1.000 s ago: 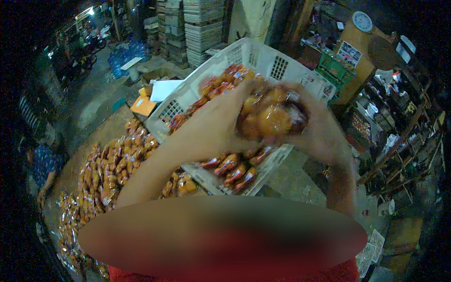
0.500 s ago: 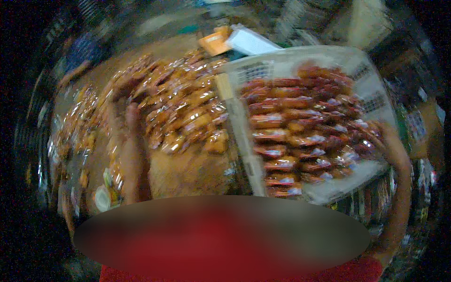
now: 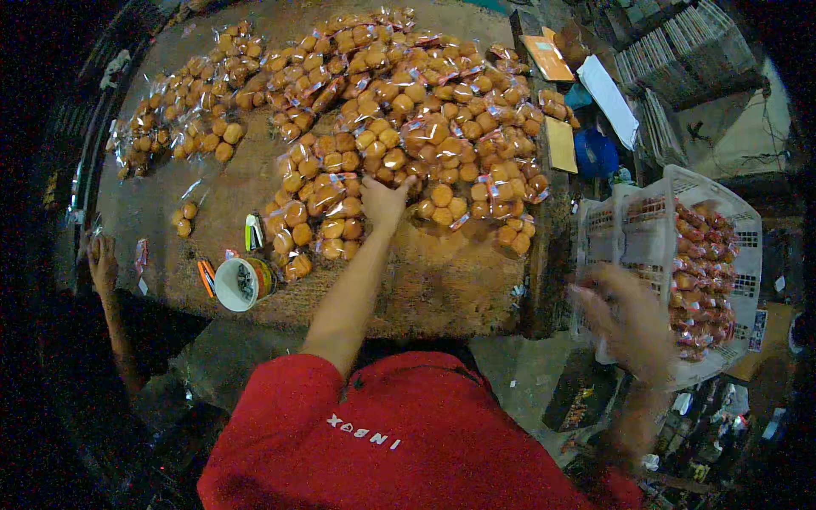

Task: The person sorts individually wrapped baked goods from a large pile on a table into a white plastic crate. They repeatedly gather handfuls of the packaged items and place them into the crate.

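Observation:
Clear bags of round brown buns (image 3: 425, 127) lie heaped across the wooden table. My left hand (image 3: 384, 204) reaches into the near side of this heap, its thumb and fingers around a bag of buns (image 3: 393, 174); the fingertips are partly hidden. To the right, my right hand (image 3: 625, 314) is blurred in the air beside a white plastic crate (image 3: 629, 225). Its fingers look apart, and I see nothing in them. More bagged buns (image 3: 704, 280) fill the crate in stacked rows.
A white tub (image 3: 236, 285) of small items, a stapler (image 3: 253, 232) and an orange cutter (image 3: 206, 278) sit near the table's front edge. Another person's hand (image 3: 104, 265) rests at the left edge. Stacked crates (image 3: 688, 51) stand at the back right.
My view has swung, and the filled crate now appears farther right. My right hand has come off the crate's right side. My left hand is now in the heap of buns.

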`<state>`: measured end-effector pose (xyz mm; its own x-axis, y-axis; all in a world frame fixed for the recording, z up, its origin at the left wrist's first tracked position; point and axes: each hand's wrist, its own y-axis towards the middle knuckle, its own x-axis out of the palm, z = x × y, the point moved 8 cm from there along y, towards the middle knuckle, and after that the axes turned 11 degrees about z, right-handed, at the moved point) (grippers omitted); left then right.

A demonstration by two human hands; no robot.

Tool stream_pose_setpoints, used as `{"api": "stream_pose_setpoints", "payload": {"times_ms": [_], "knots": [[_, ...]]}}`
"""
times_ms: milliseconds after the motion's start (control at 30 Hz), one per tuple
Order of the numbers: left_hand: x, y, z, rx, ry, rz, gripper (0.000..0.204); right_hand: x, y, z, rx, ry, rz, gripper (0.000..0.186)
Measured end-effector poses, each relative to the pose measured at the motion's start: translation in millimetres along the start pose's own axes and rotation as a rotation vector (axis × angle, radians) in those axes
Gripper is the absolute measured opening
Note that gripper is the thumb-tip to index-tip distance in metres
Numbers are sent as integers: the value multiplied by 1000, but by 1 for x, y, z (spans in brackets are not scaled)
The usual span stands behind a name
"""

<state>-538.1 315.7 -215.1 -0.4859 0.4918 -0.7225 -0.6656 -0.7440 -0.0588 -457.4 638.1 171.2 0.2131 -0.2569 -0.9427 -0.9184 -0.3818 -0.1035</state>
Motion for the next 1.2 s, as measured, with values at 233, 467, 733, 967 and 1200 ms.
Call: {"api": "stream_pose_setpoints", "payload": {"times_ms": [233,467,733,967,1200], "knots": [[18,-20,-23,-226,72,-144,79,421,127,100,1250,863,321,77],[53,-13,-32,-479,-5,-65,39,403,146,96,981,907,769,57],[55,-3,-30,-446,-282,88,26,123,84,22,54,675,358,54],[-131,-53,143,703,-444,-373,30,20,32,-37,-468,249,-109,55],[-225,-156,351,861,-703,-1146,40,-32,-2,-29,-367,568,16,62]]}}
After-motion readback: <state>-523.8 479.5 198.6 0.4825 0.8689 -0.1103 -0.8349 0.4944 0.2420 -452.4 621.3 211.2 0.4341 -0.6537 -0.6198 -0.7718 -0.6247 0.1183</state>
